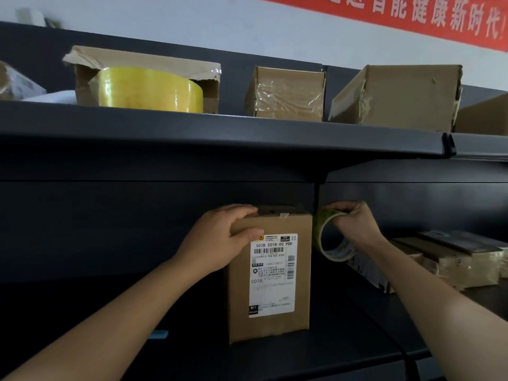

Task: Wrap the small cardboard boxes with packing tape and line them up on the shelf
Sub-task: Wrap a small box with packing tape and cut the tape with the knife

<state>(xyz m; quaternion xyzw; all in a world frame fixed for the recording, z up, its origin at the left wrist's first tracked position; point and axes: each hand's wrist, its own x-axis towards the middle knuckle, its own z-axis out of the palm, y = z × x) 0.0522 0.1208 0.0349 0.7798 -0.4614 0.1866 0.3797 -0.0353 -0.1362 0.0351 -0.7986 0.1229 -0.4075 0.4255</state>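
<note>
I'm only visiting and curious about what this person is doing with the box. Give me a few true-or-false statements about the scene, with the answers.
1. The left hand grips the top of the labelled box. True.
2. The right hand holds a pair of scissors. False: it holds a roll of tape just right of the box.
3. The labelled box lies flat on its side. False: it stands upright on the lower shelf.
4. A large yellow tape roll sits on the upper shelf. True.
</note>
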